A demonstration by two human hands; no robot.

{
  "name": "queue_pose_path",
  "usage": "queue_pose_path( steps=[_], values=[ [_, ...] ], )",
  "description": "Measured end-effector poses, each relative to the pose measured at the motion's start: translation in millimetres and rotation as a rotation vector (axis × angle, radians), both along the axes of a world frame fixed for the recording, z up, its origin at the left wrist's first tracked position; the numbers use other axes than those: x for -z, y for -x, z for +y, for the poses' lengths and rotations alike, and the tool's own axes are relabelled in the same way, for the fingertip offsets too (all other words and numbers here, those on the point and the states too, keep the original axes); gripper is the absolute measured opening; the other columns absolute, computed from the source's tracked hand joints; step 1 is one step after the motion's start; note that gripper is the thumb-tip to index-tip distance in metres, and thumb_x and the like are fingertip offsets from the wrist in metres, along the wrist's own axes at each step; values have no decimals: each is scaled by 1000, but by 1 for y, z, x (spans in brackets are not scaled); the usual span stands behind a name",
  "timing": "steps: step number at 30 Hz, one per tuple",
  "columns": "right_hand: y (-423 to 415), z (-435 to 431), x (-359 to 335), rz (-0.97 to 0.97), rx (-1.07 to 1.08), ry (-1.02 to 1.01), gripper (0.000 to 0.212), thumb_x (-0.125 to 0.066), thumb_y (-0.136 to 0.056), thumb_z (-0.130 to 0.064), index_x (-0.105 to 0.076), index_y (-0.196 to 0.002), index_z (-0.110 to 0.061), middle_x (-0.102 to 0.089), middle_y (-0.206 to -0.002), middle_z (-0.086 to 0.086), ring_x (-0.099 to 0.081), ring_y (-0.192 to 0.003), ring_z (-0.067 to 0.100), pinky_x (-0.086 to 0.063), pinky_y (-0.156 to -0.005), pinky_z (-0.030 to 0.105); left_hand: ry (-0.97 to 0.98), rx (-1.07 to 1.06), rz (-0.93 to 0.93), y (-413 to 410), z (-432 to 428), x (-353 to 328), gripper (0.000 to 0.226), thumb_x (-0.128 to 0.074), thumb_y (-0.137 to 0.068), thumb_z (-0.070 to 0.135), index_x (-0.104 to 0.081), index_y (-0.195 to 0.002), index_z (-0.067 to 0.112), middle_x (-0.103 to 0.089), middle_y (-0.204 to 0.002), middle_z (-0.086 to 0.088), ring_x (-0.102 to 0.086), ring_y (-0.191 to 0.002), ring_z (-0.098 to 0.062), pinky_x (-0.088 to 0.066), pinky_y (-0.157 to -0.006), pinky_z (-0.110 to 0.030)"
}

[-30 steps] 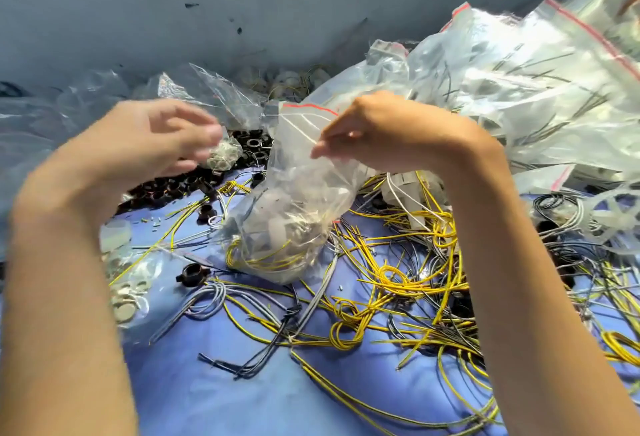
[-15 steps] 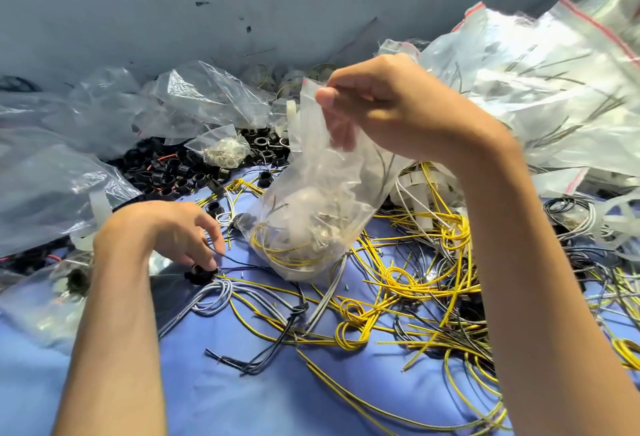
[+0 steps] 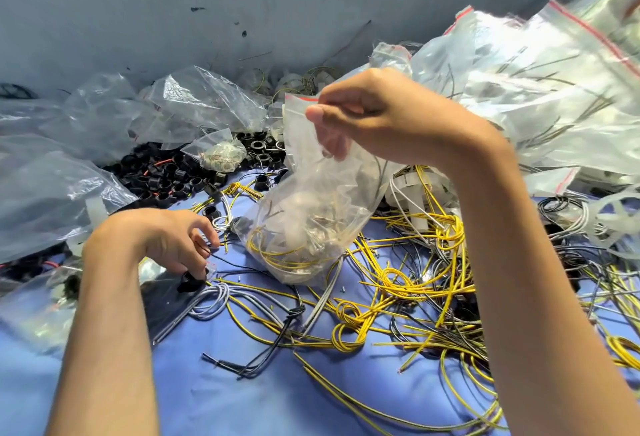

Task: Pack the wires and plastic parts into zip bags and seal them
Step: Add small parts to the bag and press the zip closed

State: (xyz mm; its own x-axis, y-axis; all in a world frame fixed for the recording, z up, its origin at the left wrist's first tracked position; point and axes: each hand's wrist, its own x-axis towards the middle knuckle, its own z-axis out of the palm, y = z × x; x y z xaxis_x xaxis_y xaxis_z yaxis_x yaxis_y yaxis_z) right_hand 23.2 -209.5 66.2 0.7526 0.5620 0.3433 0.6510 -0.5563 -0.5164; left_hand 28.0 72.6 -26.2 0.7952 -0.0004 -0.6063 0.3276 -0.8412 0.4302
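Basically held the zip bag (image 3: 311,221) up by its red-striped top edge with the right hand (image 3: 381,117), grip pinched tight on the plastic between thumb and fingers. Let it hang tilted, fat bottom touching the blue table (image 3: 242,394). Already had coiled yellow wire and pale plastic bits stuffed inside. Reached down with the left hand (image 3: 173,241) just left of the bag, grip curled onto a black plastic part (image 3: 189,281) on the table, looked like a pinch. Sat right beside a loop of grey wires (image 3: 211,297). Had a big tangle of yellow wires (image 3: 415,279) sprawled to the right, under the right forearm. Also had loose black rings (image 3: 166,176) heaped further back on the left, plus stuffed bags (image 3: 536,89) piled up on the right. Too blurry to read any print on those.
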Motion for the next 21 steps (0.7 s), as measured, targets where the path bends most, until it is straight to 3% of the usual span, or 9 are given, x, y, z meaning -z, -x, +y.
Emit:
queue_pose_path(
  steps=[4,7,10,13,17,19,21],
  values=[
    [0,0,0,-7,11,25,34,-47,-99,-27,-64,-75,-11,-66,-65,-6,-63,-62,2,-39,-60,13,-2,-19,-99,2,6,-10,51,-77,-45,10,-60,-92,16,-59,-103,-11,-56,-69,-20,-51,-56,-25],
    [2,2,-1,-4,15,47,34,-47,-99,-28,-63,-73,-13,-66,-65,-5,-60,-61,0,-37,-58,13,83,-17,-380,3,9,-23,41,-82,-61,-3,-62,-90,20,-60,-104,-9,-56,-67,-17,-51,-51,-22],
    [6,6,-2,10,-11,108,33,-49,-98,-32,-66,-76,-15,-68,-68,-8,-57,-59,-5,-35,-55,9,250,21,-672,8,2,-44,51,-88,-55,-2,-65,-89,29,-68,-95,5,-65,-70,-6,-53,-58,-15],
    [13,9,-5,41,-74,235,29,-52,-95,-40,-69,-77,-25,-59,-59,-20,-51,-58,-6,-36,-54,10,378,78,-804,18,-11,-59,46,-85,-53,15,-66,-87,39,-69,-94,20,-67,-76,3,-51,-61,-9],
    [20,10,-7,101,-137,337,25,-52,-95,-41,-73,-94,-28,-69,-93,-6,-61,-86,12,-47,-81,30,457,53,-969,23,-21,-67,41,-80,-49,32,-66,-86,41,-69,-91,24,-66,-79,6,-47,-57,-7],
    [23,15,-7,113,-140,346,23,-52,-95,-39,-73,-97,-29,-69,-98,-2,-60,-90,16,-46,-83,30,500,33,-1050,24,-25,-72,41,-82,-51,32,-66,-87,41,-68,-93,24,-65,-81,5,-52,-63,-11],
    [26,22,-6,101,-147,365,21,-53,-94,-36,-73,-97,-29,-69,-94,-7,-58,-83,10,-44,-76,22,546,24,-1131,25,-30,-77,44,-89,-52,32,-65,-89,40,-68,-95,23,-64,-83,3,-55,-67,-16]
  ],
)
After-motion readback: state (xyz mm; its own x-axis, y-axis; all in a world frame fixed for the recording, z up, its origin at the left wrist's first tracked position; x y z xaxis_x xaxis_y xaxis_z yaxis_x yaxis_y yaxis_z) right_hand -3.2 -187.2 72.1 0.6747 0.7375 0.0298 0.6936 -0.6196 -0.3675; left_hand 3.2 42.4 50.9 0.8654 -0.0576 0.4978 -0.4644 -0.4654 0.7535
